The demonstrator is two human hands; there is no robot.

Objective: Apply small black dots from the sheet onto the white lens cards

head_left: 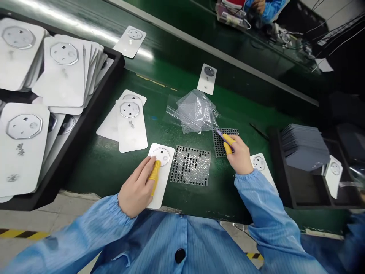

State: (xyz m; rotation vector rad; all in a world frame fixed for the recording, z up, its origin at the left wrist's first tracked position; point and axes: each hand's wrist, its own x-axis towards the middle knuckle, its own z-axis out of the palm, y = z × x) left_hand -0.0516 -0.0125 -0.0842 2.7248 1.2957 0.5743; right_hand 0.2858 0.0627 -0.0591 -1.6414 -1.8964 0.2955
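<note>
My left hand (137, 187) lies palm down on a white card-shaped plate (160, 186) with an octagonal ring, its fingers stretched over the plate and touching it. A yellow finger cover shows on this hand. In my right hand (238, 155), yellow-covered fingers pinch a slim purple tool (219, 133) that looks like tweezers. Its tip is at the upper left of a sheet of small black round dots (219, 146); whether it holds a dot is too small to tell. Between my hands lies a clear sheet (203, 167) with part of its black dots gone.
A black tray (98, 93) with stacked white plates stands left. Two overlapping plates (132, 131) lie beside it. Clear plastic bags (196, 112) lie ahead. At right, a black bin (309, 190) holds grey plates (305, 148). Another person's hand (259, 5) shows at the top.
</note>
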